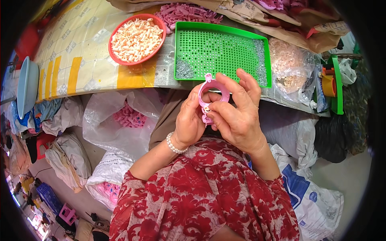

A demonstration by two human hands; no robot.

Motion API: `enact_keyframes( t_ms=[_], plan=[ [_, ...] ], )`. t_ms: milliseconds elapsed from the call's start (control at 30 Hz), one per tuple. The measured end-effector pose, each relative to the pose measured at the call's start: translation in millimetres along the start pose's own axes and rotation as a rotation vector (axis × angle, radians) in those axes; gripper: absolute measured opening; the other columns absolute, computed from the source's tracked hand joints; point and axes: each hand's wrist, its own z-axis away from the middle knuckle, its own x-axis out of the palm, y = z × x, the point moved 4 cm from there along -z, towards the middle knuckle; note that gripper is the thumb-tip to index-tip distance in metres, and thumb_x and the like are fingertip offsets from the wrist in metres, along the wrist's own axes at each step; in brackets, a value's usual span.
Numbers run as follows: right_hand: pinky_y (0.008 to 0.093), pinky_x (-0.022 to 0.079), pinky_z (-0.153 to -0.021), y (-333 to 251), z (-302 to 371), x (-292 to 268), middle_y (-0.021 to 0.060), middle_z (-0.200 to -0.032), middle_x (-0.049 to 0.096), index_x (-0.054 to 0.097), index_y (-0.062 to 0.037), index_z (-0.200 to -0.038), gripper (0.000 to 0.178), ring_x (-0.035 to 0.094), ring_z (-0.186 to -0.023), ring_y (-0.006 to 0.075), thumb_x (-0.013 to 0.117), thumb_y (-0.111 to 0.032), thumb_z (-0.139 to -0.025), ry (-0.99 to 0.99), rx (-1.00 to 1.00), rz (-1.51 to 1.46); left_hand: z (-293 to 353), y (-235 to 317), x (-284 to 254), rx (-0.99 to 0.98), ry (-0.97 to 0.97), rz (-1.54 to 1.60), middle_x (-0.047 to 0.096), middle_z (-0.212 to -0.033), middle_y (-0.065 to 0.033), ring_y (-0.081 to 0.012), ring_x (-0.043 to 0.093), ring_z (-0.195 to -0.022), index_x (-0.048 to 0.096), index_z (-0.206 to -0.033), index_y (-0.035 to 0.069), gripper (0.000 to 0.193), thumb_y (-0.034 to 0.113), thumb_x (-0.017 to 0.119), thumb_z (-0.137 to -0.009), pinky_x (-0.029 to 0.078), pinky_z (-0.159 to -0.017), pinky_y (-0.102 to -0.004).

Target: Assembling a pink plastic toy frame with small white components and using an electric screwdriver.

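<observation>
Both hands hold a pink plastic ring-shaped part (209,84) with small tabs at its top and bottom. My left hand (189,120), wearing a white bead bracelet (172,145) on the wrist, grips the ring's left side. My right hand (241,120) has its thumb and forefinger closed at the ring's lower edge, by a small whitish piece (206,109) with a dark centre. Its other fingers lie along the ring's right side. Just beyond the hands sits a green perforated tray (217,48) with small metal screws (185,70) heaped in its corners.
Left of the tray stands a red bowl (115,31) of cream-coloured pieces (136,40). Pink parts (187,15) are piled behind. A clear bag (291,76) lies at right. Below the table's edge are an open plastic bag (100,120) of pink parts and white sacks (317,205).
</observation>
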Motion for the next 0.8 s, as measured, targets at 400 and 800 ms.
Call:
enact_keyframes(
  t_ms=[400, 800],
  plan=[
    [0.0443, 0.035, -0.093, 0.3, 0.9, 5.1, 0.0122, -0.121, 0.055, 0.066, -0.0099, -0.078, 0.018, 0.039, -0.118, 0.0379, 0.072, -0.009, -0.062, 0.026, 0.012, -0.031, 1.2, -1.4, -0.8, 0.002, 0.020, -0.012, 0.057, -0.104, -0.0114, -0.0137, 0.057, -0.074, 0.037, -0.131, 0.006, 0.047, 0.037, 0.025, -0.099, 0.047, -0.052, -0.0236],
    [0.0462, 0.028, -0.101, 0.1, 6.0, 10.4, 0.0217, -0.128, 0.046, 0.066, -0.0095, -0.090, 0.027, 0.039, -0.119, 0.0398, 0.072, -0.014, -0.064, 0.089, -0.005, 0.079, 1.7, -4.6, 3.7, 0.043, 0.112, -0.078, 0.057, -0.106, -0.0091, -0.0129, 0.055, -0.085, 0.037, -0.131, 0.005, 0.045, 0.034, 0.025, -0.099, 0.045, -0.055, -0.0246]
  ],
)
